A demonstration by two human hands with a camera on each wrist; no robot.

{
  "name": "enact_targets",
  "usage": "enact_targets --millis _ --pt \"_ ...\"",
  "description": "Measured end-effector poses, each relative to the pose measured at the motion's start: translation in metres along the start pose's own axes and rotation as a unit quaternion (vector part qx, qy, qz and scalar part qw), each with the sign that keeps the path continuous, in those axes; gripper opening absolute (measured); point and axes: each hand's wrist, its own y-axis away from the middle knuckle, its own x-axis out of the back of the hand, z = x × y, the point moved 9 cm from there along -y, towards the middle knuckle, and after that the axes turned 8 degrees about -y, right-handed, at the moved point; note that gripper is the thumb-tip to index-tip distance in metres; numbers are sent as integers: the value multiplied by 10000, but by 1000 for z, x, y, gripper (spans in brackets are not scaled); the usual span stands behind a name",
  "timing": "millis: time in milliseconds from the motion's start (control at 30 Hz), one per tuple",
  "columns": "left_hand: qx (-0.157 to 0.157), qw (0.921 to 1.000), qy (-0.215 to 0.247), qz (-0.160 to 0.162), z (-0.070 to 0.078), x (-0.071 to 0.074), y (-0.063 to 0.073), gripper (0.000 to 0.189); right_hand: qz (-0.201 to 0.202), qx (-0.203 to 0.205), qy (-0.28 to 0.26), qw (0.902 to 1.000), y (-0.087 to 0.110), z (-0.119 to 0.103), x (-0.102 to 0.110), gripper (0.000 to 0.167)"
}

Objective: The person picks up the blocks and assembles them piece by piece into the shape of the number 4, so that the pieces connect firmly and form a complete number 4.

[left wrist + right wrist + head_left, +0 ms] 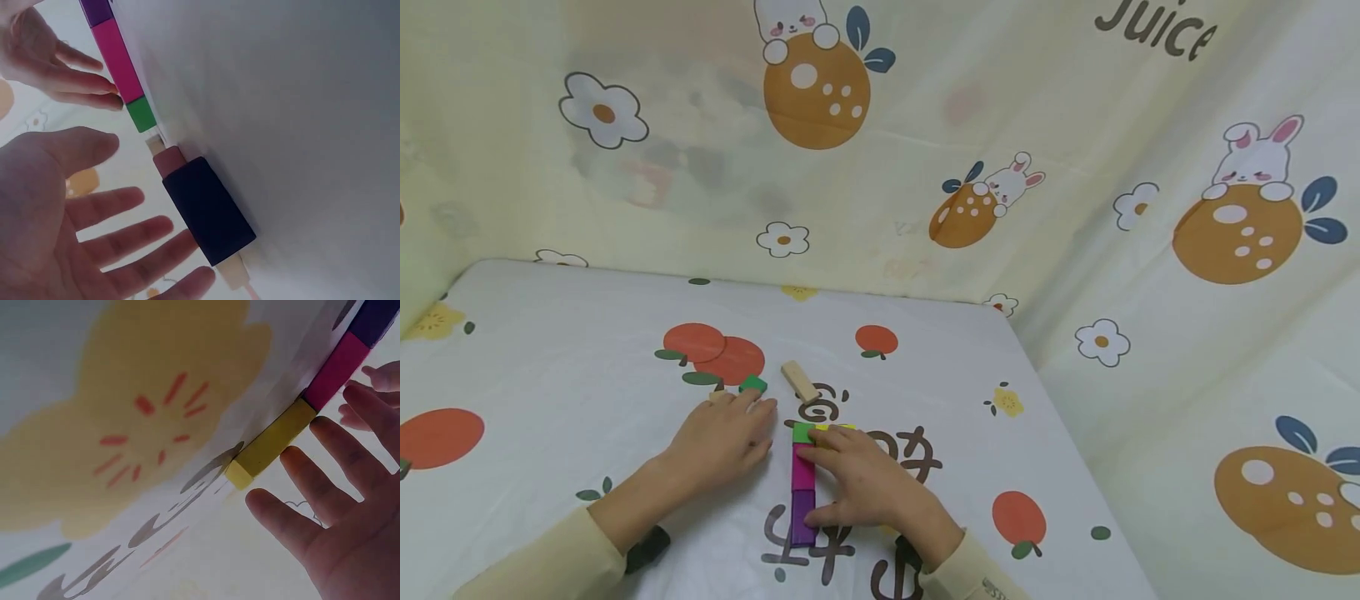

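Note:
A row of toy blocks lies on the table: a purple block (802,518), a magenta block (803,468) and a light green block (802,432), with a yellow block (275,439) turning off at its far end. My right hand (867,479) spreads over this corner, its fingertips at the blocks and its thumb by the purple one. Left of the row, my left hand (718,437) reaches toward a dark green block (752,384) with loosely extended fingers. In the left wrist view a dark blue block (208,210) and a reddish block (169,162) stand beside those fingers.
A plain wooden block (800,381) lies beyond the row. Another pale wooden block (718,396) shows partly behind the left hand. The white tablecloth (572,350) has printed fruit and lettering, and a patterned curtain (692,208) hangs behind the table.

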Motion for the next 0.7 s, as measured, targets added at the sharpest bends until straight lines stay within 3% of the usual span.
enact_targets --millis 133,400,700 --pt "75 9999 -54 -44 -4 -5 -5 24 -4 34 7 10000 0 -1 -1 79" --pt "-12 9990 -400 -187 -2 -10 -13 21 -82 -47 -94 9999 0 -2 -1 77" --pt "72 9990 -383 -220 -4 -13 -18 19 -144 -78 -57 9998 -1 -1 -2 76"
